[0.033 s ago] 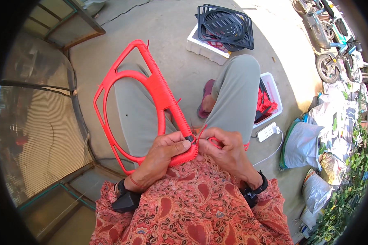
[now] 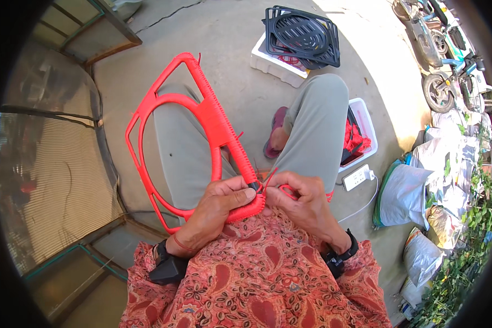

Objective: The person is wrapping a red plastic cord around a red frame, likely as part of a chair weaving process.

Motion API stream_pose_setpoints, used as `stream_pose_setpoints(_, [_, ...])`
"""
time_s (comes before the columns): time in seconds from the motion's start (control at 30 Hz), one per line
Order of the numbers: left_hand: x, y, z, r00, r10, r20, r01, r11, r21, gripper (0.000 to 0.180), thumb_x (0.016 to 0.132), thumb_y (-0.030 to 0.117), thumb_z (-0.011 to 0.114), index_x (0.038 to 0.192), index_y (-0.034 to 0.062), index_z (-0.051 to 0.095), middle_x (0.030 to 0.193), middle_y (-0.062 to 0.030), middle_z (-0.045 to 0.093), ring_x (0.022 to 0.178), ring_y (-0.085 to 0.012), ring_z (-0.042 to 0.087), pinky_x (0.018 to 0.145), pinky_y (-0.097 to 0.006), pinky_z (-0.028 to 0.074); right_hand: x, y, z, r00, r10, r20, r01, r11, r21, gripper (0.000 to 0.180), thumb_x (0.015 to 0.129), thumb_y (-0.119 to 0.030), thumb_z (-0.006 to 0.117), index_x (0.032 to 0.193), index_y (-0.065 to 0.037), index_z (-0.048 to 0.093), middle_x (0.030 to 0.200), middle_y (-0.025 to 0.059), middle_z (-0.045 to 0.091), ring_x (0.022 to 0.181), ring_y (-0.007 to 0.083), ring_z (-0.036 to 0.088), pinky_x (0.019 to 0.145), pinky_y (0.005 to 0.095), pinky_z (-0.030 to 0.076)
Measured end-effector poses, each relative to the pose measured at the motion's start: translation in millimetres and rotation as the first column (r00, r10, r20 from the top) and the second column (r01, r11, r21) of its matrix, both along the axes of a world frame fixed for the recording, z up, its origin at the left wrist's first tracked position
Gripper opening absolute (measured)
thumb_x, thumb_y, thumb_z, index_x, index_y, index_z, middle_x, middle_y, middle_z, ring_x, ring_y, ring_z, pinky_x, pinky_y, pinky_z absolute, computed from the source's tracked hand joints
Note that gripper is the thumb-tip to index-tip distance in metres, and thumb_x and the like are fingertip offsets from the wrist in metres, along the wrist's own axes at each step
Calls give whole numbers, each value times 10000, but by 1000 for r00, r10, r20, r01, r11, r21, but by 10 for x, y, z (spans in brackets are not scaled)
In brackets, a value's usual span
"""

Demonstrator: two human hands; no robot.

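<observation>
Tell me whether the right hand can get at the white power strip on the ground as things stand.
Probably not without letting go: the right hand pinches red cord against the red frame, and the power strip lies low on the ground beyond the right knee. Nothing blocks the path, though.

A bare concrete floor [image 2: 240,60] lies in strong sunlight, brightest toward the upper right. At the left stands a wire-mesh screen [image 2: 49,180] in a green-painted metal frame. A white foam box [image 2: 276,68] sits ahead with black plastic grilles [image 2: 303,35] stacked on it. To the right are a white power strip [image 2: 358,176] with its cable, filled sacks [image 2: 404,191], green foliage [image 2: 464,262] and parked scooters [image 2: 448,60].
</observation>
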State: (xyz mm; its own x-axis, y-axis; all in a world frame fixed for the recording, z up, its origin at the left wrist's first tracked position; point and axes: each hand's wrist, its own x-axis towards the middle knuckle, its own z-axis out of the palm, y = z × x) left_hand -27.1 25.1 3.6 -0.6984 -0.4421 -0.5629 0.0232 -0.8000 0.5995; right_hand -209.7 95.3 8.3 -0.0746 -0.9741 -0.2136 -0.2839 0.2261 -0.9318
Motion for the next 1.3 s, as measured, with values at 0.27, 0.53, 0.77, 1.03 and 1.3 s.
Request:
stream_pose_setpoints(0.27, [125,53,-66,1000,31,2,-31,999,-30,253,950,103,524,1152,-43,566,1031,-84,648,907,-137,643,822,-255,516,36,50,-65,992,56,115,-57,998,7,138,858,-63,641,985,-10,655,713,71,657,616,100,610,544,248,463])
stream_pose_setpoints(0.53, [118,28,-43,1000,14,3,-14,996,-92,254,941,95,540,1159,-30,575,1020,-49,643,910,-105,622,832,-242,503,75,67,-15,994,92,-50,-98,987,-130,205,861,-17,609,1064,6,625,788,119,665,648,184,656,576,278,496])
stream_pose_setpoints(0.77, [131,22,-43,1000,-11,11,11,1000,-23,250,914,105,567,1096,-66,582,1006,-130,666,895,-182,664,842,-282,522,104,136,-9,986,-4,167,6,1000,-9,176,906,-25,576,1064,39,618,787,90,682,667,129,647,598,258,509])
stream_pose_setpoints(1.03, [113,15,-40,995,-20,95,17,999,40,227,889,82,578,1035,-86,622,949,-179,684,881,-226,677,858,-320,525,38,-52,-7,906,-80,417,-22,972,233,137,912,-62,587,969,46,649,717,31,633,672,92,616,613,217,486])
stream_pose_setpoints(1.3, [128,12,-41,996,-42,83,38,998,44,231,891,86,592,1037,-91,624,948,-194,685,889,-239,680,849,-321,534,-39,-130,30,896,-54,440,-105,938,330,132,876,-58,634,968,28,672,818,16,657,712,41,567,620,199,460])
